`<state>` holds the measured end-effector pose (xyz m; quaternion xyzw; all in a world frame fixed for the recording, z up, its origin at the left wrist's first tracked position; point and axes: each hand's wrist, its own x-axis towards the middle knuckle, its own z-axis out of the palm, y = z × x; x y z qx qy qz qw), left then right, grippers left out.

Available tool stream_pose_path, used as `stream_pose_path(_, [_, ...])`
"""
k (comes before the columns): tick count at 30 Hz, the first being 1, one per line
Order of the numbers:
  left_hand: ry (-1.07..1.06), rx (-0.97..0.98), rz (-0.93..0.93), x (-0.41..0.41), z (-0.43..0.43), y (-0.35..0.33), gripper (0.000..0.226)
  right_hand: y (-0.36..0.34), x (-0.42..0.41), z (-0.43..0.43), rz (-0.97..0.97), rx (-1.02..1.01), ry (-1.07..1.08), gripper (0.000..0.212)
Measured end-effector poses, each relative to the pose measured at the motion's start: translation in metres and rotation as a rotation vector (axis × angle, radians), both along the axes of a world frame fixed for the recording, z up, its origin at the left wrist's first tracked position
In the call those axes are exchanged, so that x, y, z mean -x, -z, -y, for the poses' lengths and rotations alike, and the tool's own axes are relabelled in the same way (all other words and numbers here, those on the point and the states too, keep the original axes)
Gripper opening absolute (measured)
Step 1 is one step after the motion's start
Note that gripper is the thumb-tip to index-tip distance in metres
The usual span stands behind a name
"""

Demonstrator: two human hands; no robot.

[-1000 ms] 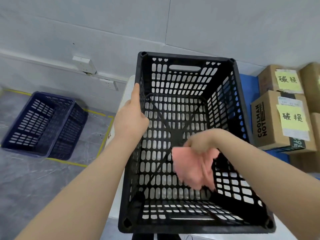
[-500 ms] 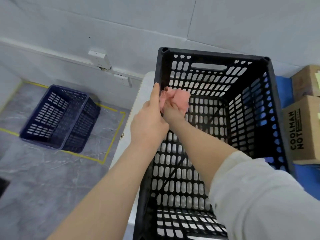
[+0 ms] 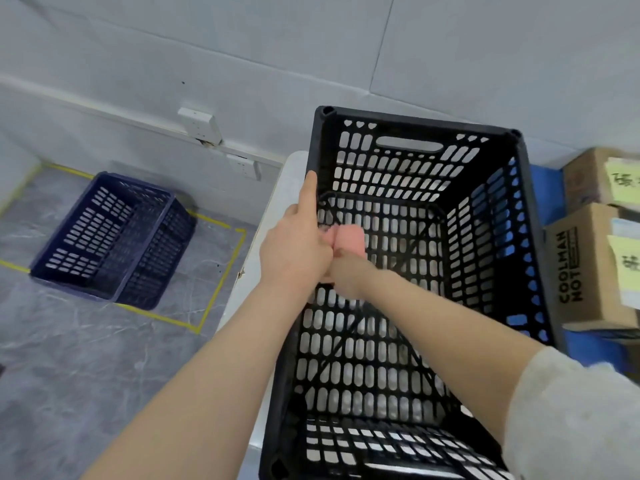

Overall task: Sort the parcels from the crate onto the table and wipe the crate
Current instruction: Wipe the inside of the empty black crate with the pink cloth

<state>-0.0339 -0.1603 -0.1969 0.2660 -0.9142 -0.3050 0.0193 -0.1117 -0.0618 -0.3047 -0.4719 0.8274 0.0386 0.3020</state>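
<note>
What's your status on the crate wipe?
Left hand grips black crate at left rim. Right hand holds pink cloth against inner left wall. Cardboard boxes at right, not in the way.

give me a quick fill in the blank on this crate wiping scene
The right hand holds a cloth coloured ____.
The left hand grips the rim of the black crate, while the blue crate stands on the ____.
The blue crate is framed by tape coloured ____.
The cardboard boxes stand to the black crate's ____.
Missing words: pink, floor, yellow, right.
</note>
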Motion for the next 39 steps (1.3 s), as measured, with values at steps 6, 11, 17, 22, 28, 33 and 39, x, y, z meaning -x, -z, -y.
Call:
stream_pose_path(6, [0.016,-0.004,-0.005,-0.002,0.001,-0.001,0.093,-0.003,-0.111,-0.055,0.365,-0.048,-0.155,0.05])
stream_pose_path(11, [0.013,-0.017,-0.022,-0.002,0.002,0.0,0.09,-0.012,-0.127,-0.052,0.511,-0.155,-0.111,0.027])
stream_pose_path(17, [0.009,0.0,-0.003,-0.003,0.001,-0.001,0.092,-0.051,-0.05,-0.025,0.692,-0.219,0.064,0.035])
stream_pose_path(22, [-0.003,0.012,0.014,0.0,0.002,0.0,0.091,-0.095,0.066,-0.019,0.476,0.304,1.057,0.038])
stream_pose_path(28, [-0.004,0.025,-0.003,-0.001,0.002,0.002,0.091,-0.043,0.08,0.011,-0.266,0.584,0.755,0.068])
stream_pose_path(33, [-0.014,0.058,-0.019,-0.001,0.001,0.007,0.091,0.047,0.065,0.014,-0.137,0.059,0.378,0.1])
stream_pose_path(39, [-0.003,0.045,-0.041,0.0,0.001,0.004,0.089,0.019,0.102,0.005,-0.106,0.067,0.393,0.083])
